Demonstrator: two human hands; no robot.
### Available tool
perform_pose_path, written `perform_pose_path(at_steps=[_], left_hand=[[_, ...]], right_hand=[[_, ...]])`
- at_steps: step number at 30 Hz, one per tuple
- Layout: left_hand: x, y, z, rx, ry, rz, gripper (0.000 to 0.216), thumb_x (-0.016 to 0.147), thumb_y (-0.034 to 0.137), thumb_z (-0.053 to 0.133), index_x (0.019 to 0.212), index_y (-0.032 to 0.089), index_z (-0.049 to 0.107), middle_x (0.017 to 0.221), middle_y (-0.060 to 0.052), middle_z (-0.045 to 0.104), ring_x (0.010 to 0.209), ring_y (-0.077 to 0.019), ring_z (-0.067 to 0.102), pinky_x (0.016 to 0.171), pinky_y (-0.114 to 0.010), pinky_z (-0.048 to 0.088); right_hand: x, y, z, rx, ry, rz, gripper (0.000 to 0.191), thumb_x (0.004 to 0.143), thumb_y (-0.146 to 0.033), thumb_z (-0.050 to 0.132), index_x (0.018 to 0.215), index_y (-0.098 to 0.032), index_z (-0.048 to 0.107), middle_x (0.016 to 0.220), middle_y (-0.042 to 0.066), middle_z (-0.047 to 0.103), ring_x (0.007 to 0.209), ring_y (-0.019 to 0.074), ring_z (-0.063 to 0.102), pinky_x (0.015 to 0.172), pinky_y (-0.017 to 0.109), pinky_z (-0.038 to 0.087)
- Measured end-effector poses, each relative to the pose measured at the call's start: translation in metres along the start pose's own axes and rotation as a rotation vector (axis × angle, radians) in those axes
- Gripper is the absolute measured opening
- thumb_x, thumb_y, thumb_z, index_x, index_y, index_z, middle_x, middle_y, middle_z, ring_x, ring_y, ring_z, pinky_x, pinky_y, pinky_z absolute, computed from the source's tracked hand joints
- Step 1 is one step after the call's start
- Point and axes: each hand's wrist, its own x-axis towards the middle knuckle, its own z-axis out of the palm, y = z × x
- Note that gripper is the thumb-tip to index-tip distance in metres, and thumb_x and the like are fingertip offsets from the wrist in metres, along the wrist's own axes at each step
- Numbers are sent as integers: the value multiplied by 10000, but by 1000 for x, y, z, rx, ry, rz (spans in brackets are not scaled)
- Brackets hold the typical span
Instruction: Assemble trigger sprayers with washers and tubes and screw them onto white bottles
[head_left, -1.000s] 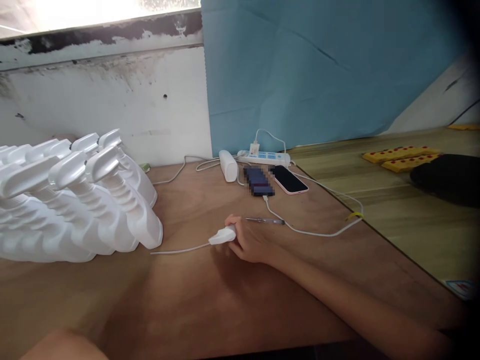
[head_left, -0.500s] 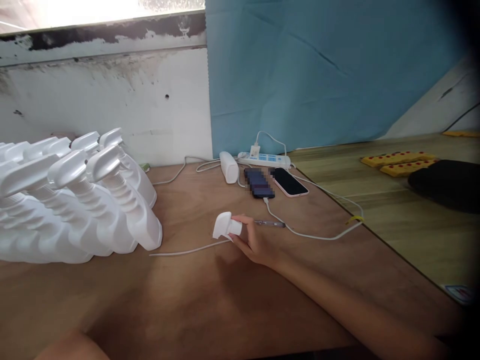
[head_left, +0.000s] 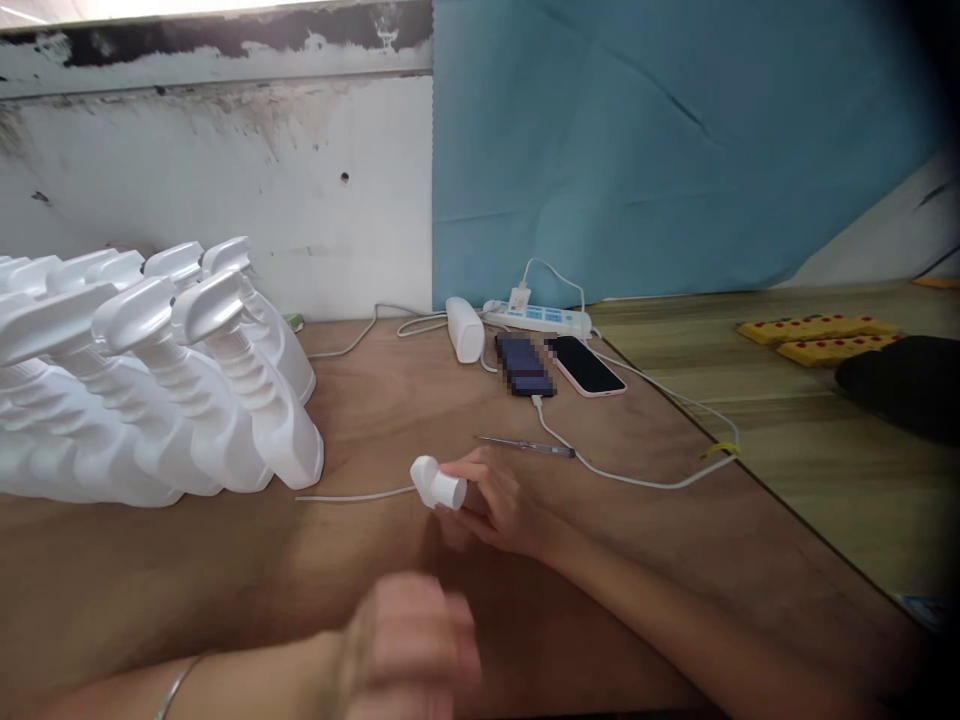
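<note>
— Two large surfaces to log first?

— Blue sheet [head_left: 637, 150], hanging beyond both hands. Table [head_left: 367, 410], brown, under both.

— Next size down?

— Bottles [head_left: 165, 430], white, packed close in rows. Left of the right hand, well apart from it.

— Hands?

— Left hand [head_left: 409, 640]: nearer the wearer than the right, apart from it, blurred. Fingers look curled; cannot tell whether it grips anything. Right hand [head_left: 495, 500]: narrow, thumb and fingers pinching one item, a white head [head_left: 436, 485].

— Mid-sized items?

— Strip [head_left: 555, 319], beyond the right hand, near the sheet's foot. Between strip and right hand, dark phone [head_left: 523, 365], partly pixelated, cable [head_left: 679, 485] at its near end; pink-rimmed phone [head_left: 589, 366] just right of it. White block [head_left: 466, 332] left of the dark phone.

— Head's position?

— At the right hand's fingertips, on their left side, over the table. Round stub faces the wearer.

— Smallest?

— Pointed tool [head_left: 551, 448], lying just beyond the right hand, tip to the left. Tube [head_left: 352, 498], thin, white, running left from the head; joint unclear. Bracelet [head_left: 176, 688], on the left hand's wrist.
</note>
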Motion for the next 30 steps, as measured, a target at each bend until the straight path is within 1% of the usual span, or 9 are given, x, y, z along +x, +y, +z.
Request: perform_pose_path(at_steps=[2, 4, 7, 10, 14, 18, 23, 26, 30], left_hand=[[17, -25, 0, 9, 127, 127, 536, 743, 258, 555, 1222, 266, 315, 1172, -102, 475, 1125, -293, 432, 873, -522, 396], [30, -45, -1, 69, 71, 51, 574, 706, 213, 584, 1220, 209, 329, 1197, -136, 460, 1160, -314, 398, 908, -525, 363], [39, -61, -2, -74, -38, -119, 473, 728, 211, 586, 1144, 212, 360, 1040, -87, 542, 935, -212, 550, 779, -376, 463], [39, -66, 2, -206, -84, -279, 328, 729, 253, 606, 962, 207, 380, 878, -24, 548, 732, -140, 558, 621, -258, 458], [38, -70, 10, -214, -215, -340, 263, 743, 287, 591, 752, 194, 344, 741, 22, 476, 570, -83, 432, 496, -194, 345], [42, -74, 17, -139, -263, -299, 224, 742, 232, 547, 718, 191, 327, 697, 26, 417, 555, -88, 371, 509, -214, 312], [49, -73, 17, -136, -340, -235, 209, 732, 167, 509, 911, 179, 403, 876, -35, 484, 719, -141, 478, 635, -269, 405], [50, -75, 15, -159, -339, -206, 261, 744, 160, 491, 997, 184, 431, 935, -57, 493, 779, -162, 512, 675, -297, 440], [49, -79, 14, -124, -292, -262, 294, 772, 188, 488, 1059, 191, 423, 959, -72, 552, 843, -192, 557, 704, -316, 464]], right_hand=[[2, -6, 3, -3, -17, -53, 346, 795, -165, 509, 1128, -158, 416, 899, 88, 566, 784, 204, 507, 662, 346, 432], [5, -10, 4, 2, -37, -85, 339, 793, -153, 500, 1124, -149, 424, 869, 83, 575, 764, 199, 509, 652, 342, 424], [7, -9, 0, 38, -94, -94, 377, 783, -153, 491, 1153, -134, 420, 858, 80, 582, 751, 196, 508, 662, 349, 424], [3, 3, -12, 23, -108, -118, 446, 763, -128, 442, 1206, -137, 396, 947, 88, 592, 820, 211, 514, 720, 376, 427], [-11, 29, -35, -377, 4, 127, 422, 738, -99, 461, 1157, -147, 467, 1006, 97, 585, 881, 232, 503, 764, 391, 405], [-19, 48, -58, -779, -173, 243, 195, 722, -191, 521, 898, -157, 599, 1030, 101, 592, 999, 313, 462, 797, 440, 337], [-18, 59, -69, -843, -336, 254, 52, 718, -217, 539, 718, -168, 559, 847, 82, 628, 975, 317, 486, 806, 457, 314], [-16, 58, -64, -744, -240, 245, 92, 776, -248, 522, 714, -182, 537, 740, 64, 620, 896, 297, 527, 755, 444, 352], [-10, 36, -45, -415, 148, 407, 95, 833, -262, 527, 898, -199, 553, 794, 43, 612, 736, 200, 573, 661, 350, 440]])
